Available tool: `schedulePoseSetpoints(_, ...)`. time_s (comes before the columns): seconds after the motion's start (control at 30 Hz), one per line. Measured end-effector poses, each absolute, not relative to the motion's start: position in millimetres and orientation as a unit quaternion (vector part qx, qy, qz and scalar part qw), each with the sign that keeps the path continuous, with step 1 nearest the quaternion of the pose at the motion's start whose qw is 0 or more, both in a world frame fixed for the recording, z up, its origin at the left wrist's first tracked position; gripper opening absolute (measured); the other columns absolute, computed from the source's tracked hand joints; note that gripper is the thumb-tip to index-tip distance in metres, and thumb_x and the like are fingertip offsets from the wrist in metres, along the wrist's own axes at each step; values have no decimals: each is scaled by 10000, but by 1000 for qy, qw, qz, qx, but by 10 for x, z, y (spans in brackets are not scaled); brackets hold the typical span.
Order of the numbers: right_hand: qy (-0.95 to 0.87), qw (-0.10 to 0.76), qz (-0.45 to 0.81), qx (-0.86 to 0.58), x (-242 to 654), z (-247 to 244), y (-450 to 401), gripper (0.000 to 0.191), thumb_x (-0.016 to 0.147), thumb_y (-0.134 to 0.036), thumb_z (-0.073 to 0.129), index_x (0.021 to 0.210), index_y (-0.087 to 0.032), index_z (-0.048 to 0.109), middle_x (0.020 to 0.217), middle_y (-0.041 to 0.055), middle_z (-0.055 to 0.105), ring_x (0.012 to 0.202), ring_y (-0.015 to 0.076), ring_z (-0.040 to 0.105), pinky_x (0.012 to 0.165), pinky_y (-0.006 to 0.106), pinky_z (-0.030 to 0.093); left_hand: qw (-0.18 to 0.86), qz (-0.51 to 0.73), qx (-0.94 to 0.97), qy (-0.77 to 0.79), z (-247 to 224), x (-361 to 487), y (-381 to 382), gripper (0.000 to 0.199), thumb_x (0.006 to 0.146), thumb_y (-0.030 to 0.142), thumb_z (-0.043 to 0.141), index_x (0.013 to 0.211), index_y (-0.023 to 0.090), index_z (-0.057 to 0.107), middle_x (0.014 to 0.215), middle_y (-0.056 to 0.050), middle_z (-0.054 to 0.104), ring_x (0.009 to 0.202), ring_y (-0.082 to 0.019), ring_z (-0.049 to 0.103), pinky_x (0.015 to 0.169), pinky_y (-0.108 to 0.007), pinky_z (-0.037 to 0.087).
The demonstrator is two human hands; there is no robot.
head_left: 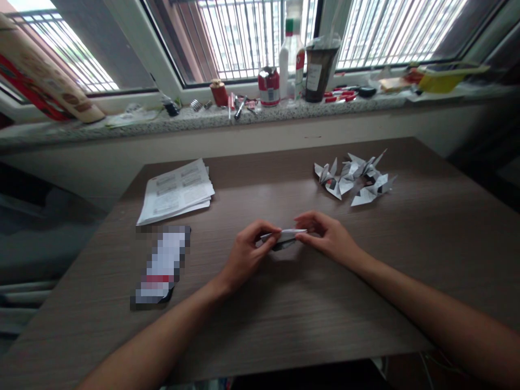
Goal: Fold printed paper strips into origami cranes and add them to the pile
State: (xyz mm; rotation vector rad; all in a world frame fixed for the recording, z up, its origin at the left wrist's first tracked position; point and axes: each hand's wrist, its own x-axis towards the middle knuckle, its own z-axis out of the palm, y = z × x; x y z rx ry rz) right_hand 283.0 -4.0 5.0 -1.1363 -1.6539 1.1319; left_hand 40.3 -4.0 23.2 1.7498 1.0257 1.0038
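Note:
Just above the middle of the table, my left hand [255,249] pinches one end of a small folded piece of paper [287,235] between thumb and fingers. My right hand [323,235] is at the paper's other end, its thumb against the edge and its fingers curved around behind. White layers show on top of the fold, with a darker printed part underneath. Behind and to the right lie several folded paper cranes [357,176], grouped together with pointed wings and tails. A stack of printed sheets [179,189] rests at the back left.
On the wooden table [244,336], a blurred-out phone-like object [162,265] lies left of my hands. Along the granite windowsill [195,123] stand a red can [268,88], a lidded dark cup [319,70], a green-capped bottle [286,62] and a yellow container [441,81].

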Motion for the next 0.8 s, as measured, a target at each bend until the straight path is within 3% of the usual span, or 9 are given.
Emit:
schedulePoseSetpoints(0.13, -675, 361, 461, -449, 2830, 57, -50, 254, 908, -445, 748, 1037, -227, 771, 988, 49, 787, 885, 214, 722, 788, 335, 575, 420, 400, 702, 413, 261, 417, -68, 85, 965, 249, 675, 957, 173, 713, 961, -50, 729, 903, -178, 684, 845, -298, 556)
schedulePoseSetpoints(0.4, -693, 362, 431, -450, 2816, 101, -78, 212, 946, -428, 708, 991, -233, 781, 964, 43, 791, 902, 215, 718, 805, 327, 550, 435, 387, 713, 392, 203, 422, -64, 42, 936, 211, 680, 938, 169, 681, 932, -42, 701, 889, -172, 680, 838, -291, 559)
schedulePoseSetpoints(0.6, -698, 361, 436, -439, 2814, 77, -81, 187, 950, -399, 705, 990, -227, 768, 957, 28, 784, 892, 203, 715, 797, 311, 536, 419, 356, 734, 398, 219, 432, -61, 131, 980, 300, 693, 1039, 191, 737, 995, -48, 734, 916, -180, 689, 828, -288, 551)
schedulePoseSetpoints(0.8, -692, 349, 453, -441, 2804, 114, -82, 216, 938, -426, 716, 1020, -241, 791, 1001, 39, 804, 939, 219, 733, 834, 337, 563, 377, 364, 755, 393, 233, 434, -67, 87, 980, 256, 684, 961, 188, 736, 942, -45, 702, 884, -177, 662, 805, -286, 529)
